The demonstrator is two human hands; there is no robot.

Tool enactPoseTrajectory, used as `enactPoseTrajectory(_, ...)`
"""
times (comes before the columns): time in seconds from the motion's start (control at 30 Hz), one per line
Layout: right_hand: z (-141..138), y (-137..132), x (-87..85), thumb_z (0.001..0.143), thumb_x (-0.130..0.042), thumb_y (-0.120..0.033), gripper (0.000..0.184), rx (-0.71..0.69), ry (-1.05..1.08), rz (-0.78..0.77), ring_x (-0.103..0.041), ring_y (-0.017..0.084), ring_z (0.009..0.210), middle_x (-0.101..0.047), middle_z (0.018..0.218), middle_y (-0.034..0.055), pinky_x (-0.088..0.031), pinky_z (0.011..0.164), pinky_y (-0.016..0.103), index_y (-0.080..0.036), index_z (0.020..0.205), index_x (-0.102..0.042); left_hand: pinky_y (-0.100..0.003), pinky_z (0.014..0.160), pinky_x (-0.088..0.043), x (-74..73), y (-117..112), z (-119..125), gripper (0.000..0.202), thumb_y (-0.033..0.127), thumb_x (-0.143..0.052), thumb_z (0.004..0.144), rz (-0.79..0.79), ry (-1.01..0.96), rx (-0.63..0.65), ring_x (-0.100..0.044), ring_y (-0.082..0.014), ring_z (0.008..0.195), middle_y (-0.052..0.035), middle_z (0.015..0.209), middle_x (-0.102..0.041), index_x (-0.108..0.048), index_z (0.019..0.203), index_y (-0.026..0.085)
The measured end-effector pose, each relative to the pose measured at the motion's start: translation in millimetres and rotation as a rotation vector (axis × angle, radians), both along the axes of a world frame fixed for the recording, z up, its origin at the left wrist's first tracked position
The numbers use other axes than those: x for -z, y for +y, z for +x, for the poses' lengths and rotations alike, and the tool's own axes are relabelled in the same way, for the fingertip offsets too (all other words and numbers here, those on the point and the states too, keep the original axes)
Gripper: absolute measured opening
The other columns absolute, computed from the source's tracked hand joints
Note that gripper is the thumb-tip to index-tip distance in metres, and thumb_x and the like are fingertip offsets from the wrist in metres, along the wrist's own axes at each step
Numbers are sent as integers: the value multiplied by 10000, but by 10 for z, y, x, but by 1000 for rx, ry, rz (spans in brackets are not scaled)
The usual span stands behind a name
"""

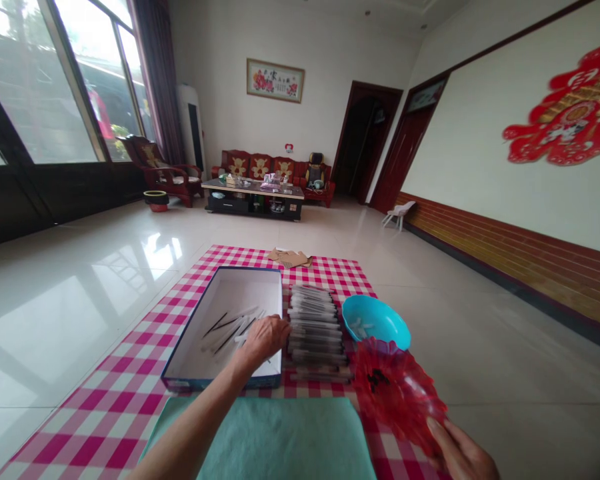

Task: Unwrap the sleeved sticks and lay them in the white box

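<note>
My left hand (pixel 266 339) reaches over the right rim of a shallow white-lined box (pixel 215 293). Its fingers curl together beside the left ends of a stacked row of pens (pixel 316 327); whatever they hold is hidden. Loose thin clear and dark pen parts (pixel 230 330) lie inside the box. At the lower right, my right hand (pixel 460 450) grips the edge of a red scalloped translucent bowl (pixel 405 393). Small black pieces (pixel 377 380) rest in that bowl, which is tilted and partly overlaps a blue bowl (pixel 387 320) in view. Small translucent pieces (pixel 361 328) lie in the blue bowl.
A pink checked cloth (pixel 125 417) covers the table. A green cloth (pixel 280 437) lies at the near edge, with torn cardboard (pixel 291 257) at the far edge. Farther off stand a low black table (pixel 253 200), a wooden sofa (pixel 220 163) and a small white chair (pixel 399 212).
</note>
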State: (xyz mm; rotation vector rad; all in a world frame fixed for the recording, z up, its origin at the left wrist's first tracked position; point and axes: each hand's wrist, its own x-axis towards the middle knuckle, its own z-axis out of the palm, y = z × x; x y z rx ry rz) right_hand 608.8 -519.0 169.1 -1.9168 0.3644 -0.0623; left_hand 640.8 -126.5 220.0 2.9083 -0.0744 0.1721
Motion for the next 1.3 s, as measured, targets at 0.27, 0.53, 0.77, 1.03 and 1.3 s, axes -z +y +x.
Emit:
enactPoseTrajectory(0.27,275,96,34,573,-676,-529,542,4,69,38,-621,212,477,-666,554,3,-510,486,286,-120,926,-636,-234,615,-368,23,8,1,405,363,-307,928,7,-38,16,-590,-162,726,-66,806,-632,-639,781,184)
enactPoseTrajectory(0.53,473,177,61,562,-675,-526,562,-8,20,64,-625,210,510,-682,589,9,-528,491,291,-108,936,-634,-235,601,-353,21,14,-12,412,364,-305,930,9,-52,30,-592,-159,712,-61,798,-637,-637,770,181)
enactPoseTrajectory(0.77,613,222,91,577,-632,-533,518,-21,4,-11,-639,224,543,-664,562,1,-516,477,278,-122,893,-639,-231,572,-338,29,23,-5,397,368,-319,925,-1,-50,33,-589,-158,705,-55,803,-635,-636,770,188)
enactPoseTrajectory(1.03,575,177,40,597,-598,-542,551,-29,70,-54,-635,227,546,-651,557,-4,-524,505,290,-117,947,-615,-231,579,-345,28,34,-24,381,373,-326,923,-17,-45,28,-584,-156,712,-56,819,-629,-636,793,194)
enactPoseTrajectory(1.3,560,178,-109,609,-530,-614,608,-41,119,-179,-647,245,594,-681,649,42,-518,557,317,-143,985,-613,-226,594,-354,32,32,-28,372,377,-340,920,-50,-48,21,-579,-151,719,-53,814,-623,-636,788,194)
